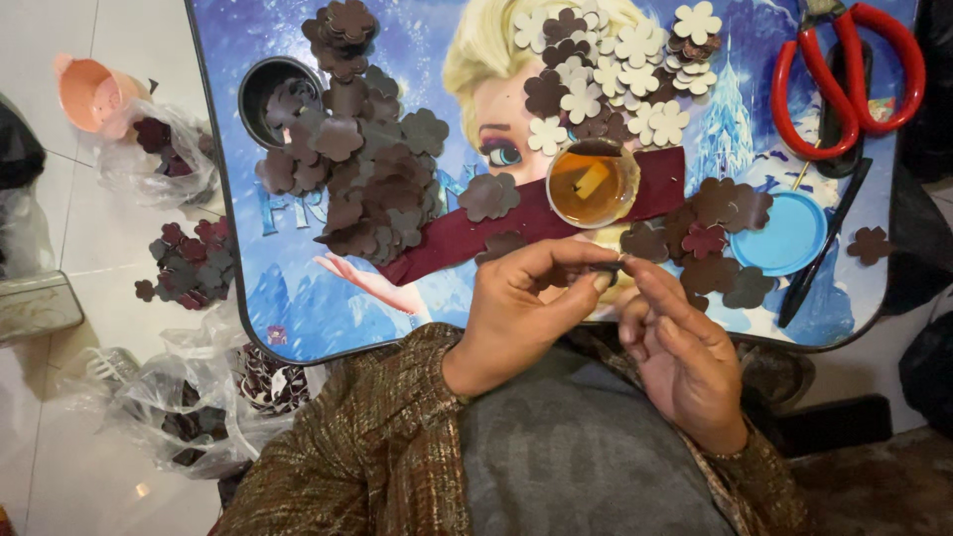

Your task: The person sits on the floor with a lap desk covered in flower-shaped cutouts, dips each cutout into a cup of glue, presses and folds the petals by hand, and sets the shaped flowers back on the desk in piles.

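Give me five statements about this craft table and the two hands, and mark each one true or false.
1. Both hands pinch one small dark piece between them. True: the left hand and right hand meet at the small dark piece.
2. The red scissors lie at the table's left edge. False: the red scissors lie at its top right.
3. The small round container holds amber liquid. True: the small round container shows amber liquid.
4. The blue lid sits on that container. False: the blue lid lies apart, to its right.
5. All flower cut-outs are dark. False: cream flower cut-outs lie near the top.
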Demonstrator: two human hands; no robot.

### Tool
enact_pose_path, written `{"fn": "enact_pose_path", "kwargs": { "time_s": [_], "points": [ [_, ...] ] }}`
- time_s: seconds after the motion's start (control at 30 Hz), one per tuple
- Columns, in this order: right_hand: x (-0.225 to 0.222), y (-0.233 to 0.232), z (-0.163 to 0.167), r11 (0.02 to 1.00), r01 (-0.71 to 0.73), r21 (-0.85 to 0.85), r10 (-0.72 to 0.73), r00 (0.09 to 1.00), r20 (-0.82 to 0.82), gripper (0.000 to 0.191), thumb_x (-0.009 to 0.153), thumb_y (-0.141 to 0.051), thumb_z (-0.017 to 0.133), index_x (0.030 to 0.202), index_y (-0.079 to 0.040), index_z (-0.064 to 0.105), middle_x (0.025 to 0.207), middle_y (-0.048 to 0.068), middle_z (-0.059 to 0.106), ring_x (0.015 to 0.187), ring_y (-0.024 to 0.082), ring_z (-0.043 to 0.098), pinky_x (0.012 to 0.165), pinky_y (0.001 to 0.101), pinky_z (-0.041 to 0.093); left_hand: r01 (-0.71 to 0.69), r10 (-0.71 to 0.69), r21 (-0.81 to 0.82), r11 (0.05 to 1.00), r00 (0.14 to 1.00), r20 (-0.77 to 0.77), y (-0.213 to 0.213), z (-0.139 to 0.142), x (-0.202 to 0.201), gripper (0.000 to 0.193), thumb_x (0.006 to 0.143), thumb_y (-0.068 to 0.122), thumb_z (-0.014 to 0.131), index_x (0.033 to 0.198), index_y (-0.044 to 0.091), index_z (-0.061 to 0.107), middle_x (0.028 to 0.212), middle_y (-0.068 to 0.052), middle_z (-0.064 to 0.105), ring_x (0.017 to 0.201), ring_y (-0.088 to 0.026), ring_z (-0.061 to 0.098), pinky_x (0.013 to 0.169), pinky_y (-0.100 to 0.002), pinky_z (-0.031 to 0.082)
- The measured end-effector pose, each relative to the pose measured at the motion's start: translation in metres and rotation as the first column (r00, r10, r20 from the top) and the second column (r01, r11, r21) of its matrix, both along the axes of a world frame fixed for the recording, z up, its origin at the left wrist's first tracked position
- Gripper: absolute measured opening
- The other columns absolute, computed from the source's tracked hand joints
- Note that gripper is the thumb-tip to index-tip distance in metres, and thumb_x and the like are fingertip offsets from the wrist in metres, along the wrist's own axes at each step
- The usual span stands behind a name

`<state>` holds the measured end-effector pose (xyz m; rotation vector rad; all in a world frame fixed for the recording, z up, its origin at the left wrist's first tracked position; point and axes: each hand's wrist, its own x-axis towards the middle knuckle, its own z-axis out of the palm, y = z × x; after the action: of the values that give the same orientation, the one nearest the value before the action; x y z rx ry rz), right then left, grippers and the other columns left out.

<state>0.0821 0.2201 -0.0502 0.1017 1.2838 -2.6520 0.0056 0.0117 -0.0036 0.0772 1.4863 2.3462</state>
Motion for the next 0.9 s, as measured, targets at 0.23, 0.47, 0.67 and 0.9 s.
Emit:
{"fn": "enact_pose_path", "kwargs": {
  "time_s": [0.23,0.47,0.67,0.9],
  "points": [
    [0.001,0.005,0.008,0.985,0.004,-0.172,-0.014,0.999,-0.052,0.046,0.113,-0.018,0.05,0.156,-0.003,0.05,0.167,0.016,0.043,0.1,0.018,0.053,0.081,0.0287,0.042,-0.015,-0.028,-0.333,0.943,0.992,-0.121,-0.001,0.005,-0.003,0.03,0.099,0.005,0.071,0.128,0.001,0.068,0.112,-0.006,0.076,0.1,-0.007,0.071,0.088,-0.023,0.06],
    [0.003,0.025,0.019,0.976,0.083,-0.204,-0.112,0.984,-0.137,0.037,0.117,-0.017,0.052,0.151,-0.002,0.053,0.15,0.016,0.052,0.093,0.017,0.055,0.082,0.028,0.043,0.1,-0.113,-0.275,0.956,0.993,-0.033,0.007,0.002,-0.003,0.025,0.1,0.008,0.073,0.123,0.001,0.066,0.112,-0.003,0.075,0.1,-0.006,0.07,0.087,-0.024,0.059],
    [-0.004,0.016,0.025,0.985,0.165,0.042,-0.158,0.979,-0.128,0.043,0.112,-0.013,0.056,0.153,0.0,0.053,0.143,0.02,0.06,0.096,0.018,0.056,0.087,0.0308,0.045,0.16,-0.278,-0.49,0.857,0.944,-0.178,0.008,0.003,-0.009,0.023,0.1,0.012,0.069,0.123,0.008,0.072,0.113,-0.007,0.077,0.1,-0.014,0.076,0.085,-0.027,0.061],
    [-0.041,0.004,0.061,0.695,0.244,0.676,-0.22,0.968,-0.123,0.055,0.106,0.003,0.06,0.16,0.0,0.051,0.12,0.016,0.07,0.096,0.013,0.062,0.092,0.0277,0.052,-0.022,-0.294,-0.573,0.819,0.842,-0.453,0.011,0.0,-0.014,0.029,0.1,0.014,0.07,0.129,0.011,0.069,0.122,-0.009,0.074,0.109,-0.025,0.075,0.093,-0.032,0.06]
  ]
}}
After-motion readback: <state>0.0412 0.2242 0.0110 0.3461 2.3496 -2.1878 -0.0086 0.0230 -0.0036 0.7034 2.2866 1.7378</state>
